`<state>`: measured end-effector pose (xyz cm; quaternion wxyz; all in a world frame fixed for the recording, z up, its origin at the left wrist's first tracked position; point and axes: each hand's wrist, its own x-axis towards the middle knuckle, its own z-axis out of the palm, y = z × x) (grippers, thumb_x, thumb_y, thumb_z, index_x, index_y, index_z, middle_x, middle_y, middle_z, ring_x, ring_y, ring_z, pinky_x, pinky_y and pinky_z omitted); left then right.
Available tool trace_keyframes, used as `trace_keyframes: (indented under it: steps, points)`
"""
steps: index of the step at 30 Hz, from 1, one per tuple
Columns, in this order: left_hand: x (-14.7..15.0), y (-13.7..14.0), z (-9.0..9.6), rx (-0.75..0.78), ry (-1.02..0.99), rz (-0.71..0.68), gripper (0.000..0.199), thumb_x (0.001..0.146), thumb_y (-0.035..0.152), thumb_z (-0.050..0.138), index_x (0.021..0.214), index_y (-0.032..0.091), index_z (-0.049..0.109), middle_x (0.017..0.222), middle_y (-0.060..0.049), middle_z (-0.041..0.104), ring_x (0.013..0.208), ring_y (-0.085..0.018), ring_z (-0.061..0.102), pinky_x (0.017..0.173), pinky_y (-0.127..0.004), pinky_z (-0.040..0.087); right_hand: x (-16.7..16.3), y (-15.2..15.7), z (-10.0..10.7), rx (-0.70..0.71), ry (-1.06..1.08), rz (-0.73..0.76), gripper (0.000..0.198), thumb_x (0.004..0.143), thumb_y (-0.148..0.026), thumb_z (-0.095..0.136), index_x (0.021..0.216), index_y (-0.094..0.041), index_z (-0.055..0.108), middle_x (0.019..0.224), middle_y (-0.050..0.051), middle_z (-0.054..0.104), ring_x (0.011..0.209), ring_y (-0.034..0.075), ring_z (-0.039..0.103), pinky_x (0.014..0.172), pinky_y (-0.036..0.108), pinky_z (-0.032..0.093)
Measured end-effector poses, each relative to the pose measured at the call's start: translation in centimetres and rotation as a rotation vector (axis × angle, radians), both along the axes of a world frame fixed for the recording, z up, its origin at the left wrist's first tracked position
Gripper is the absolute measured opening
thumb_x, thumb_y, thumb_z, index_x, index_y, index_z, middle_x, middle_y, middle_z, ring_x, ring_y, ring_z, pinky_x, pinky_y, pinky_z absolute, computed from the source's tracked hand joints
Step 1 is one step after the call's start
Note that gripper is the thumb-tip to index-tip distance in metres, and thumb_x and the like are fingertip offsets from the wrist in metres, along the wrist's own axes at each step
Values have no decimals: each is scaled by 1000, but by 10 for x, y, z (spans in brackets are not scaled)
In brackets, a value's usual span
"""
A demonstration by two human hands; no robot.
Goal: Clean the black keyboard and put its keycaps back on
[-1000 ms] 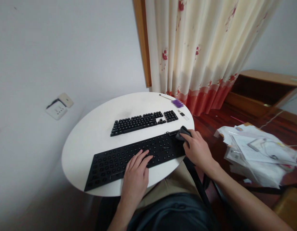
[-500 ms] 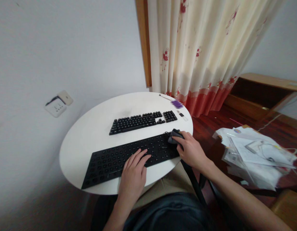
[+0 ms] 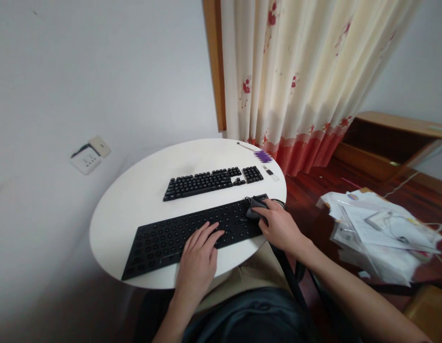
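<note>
A black keyboard (image 3: 152,247) with its keycaps off lies at a slant along the near side of the white round table. My left hand (image 3: 202,243) rests flat on its lower middle, fingers spread. My right hand (image 3: 278,224) is closed around a folded dark grey cloth (image 3: 255,208), pressed on the keyboard's right end. The cloth covers some of the key switches there. Behind the keyboard, the black keycaps (image 3: 201,183) are laid out in rows in keyboard order, with a separate number-pad block at their right.
On the white table (image 3: 117,205), near its far right edge, lie a thin brush-like stick (image 3: 245,146), a blurred purple item (image 3: 262,156) and a small black-and-clear tool (image 3: 269,171). Papers and plastic bags (image 3: 378,228) are piled to the right. A curtain (image 3: 278,95) hangs behind.
My right hand has slid the cloth slightly left and toward me over the keyboard's right end. A loop of dark cable now shows beside it. My left hand stays in place.
</note>
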<state>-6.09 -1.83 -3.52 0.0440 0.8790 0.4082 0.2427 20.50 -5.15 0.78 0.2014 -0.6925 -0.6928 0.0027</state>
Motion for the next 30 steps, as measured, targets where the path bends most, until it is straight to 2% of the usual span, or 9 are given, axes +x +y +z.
trace_keyframes:
  steps: [2, 8, 10, 14, 20, 22, 24, 27, 30]
  points:
    - [0, 0, 0, -3, -6, 1, 48, 87, 5, 43, 124, 26, 65, 141, 0, 58, 137, -25, 46, 114, -50, 41, 2, 2, 0, -32, 10, -22, 41, 88, -16, 50, 123, -24, 69, 118, 9, 60, 105, 23, 57, 92, 31, 46]
    - [1, 0, -1, -8, -19, -1, 49, 87, 4, 43, 124, 27, 64, 142, 1, 58, 138, -24, 45, 115, -49, 40, 34, 13, 4, -14, -48, -345, 37, 90, -18, 49, 120, -22, 70, 110, 13, 60, 102, 28, 56, 82, 35, 47]
    - [0, 0, -1, -11, -12, -1, 49, 87, 4, 43, 124, 27, 64, 142, 0, 58, 138, -24, 45, 115, -49, 40, 31, 12, 3, 23, -27, -310, 38, 90, -19, 49, 122, -22, 69, 112, 12, 60, 102, 27, 56, 84, 34, 47]
    - [1, 0, -1, -12, -8, 3, 49, 87, 4, 43, 124, 27, 64, 142, 0, 57, 138, -24, 45, 115, -50, 40, 16, 9, -4, 15, 25, -53, 41, 88, -17, 51, 124, -26, 68, 118, 8, 60, 105, 22, 57, 90, 30, 46]
    - [1, -1, 0, -6, -12, -2, 50, 86, 2, 44, 124, 26, 64, 141, -2, 58, 137, -24, 46, 114, -50, 40, 36, 12, -3, 60, 41, -329, 35, 89, -18, 50, 115, -23, 72, 108, 10, 60, 98, 25, 59, 83, 33, 48]
    - [0, 0, -1, -4, -13, -3, 50, 86, 2, 44, 124, 27, 64, 141, -2, 59, 137, -24, 46, 114, -51, 40, 37, 12, -2, 115, 66, -312, 36, 88, -18, 51, 117, -22, 71, 112, 10, 60, 99, 24, 59, 86, 33, 48]
    - [0, 0, -2, -2, -12, -4, 50, 87, 3, 43, 125, 27, 64, 141, -1, 58, 138, -24, 45, 115, -51, 40, 32, 11, -4, 133, 96, -202, 39, 87, -17, 51, 122, -22, 69, 115, 9, 60, 101, 23, 59, 90, 33, 47]
    - [0, 0, -3, -7, -10, -2, 49, 88, 3, 43, 126, 27, 63, 142, -1, 57, 139, -24, 44, 115, -50, 39, 28, 13, -7, 46, 110, -9, 42, 86, -16, 52, 123, -24, 69, 115, 8, 60, 101, 21, 59, 92, 30, 47]
    - [0, -1, -3, -10, -15, -3, 49, 87, 3, 43, 126, 27, 63, 142, -1, 57, 139, -23, 44, 116, -50, 39, 36, 17, -7, 2, 57, -148, 40, 86, -16, 52, 121, -23, 70, 114, 9, 60, 101, 23, 59, 89, 32, 48]
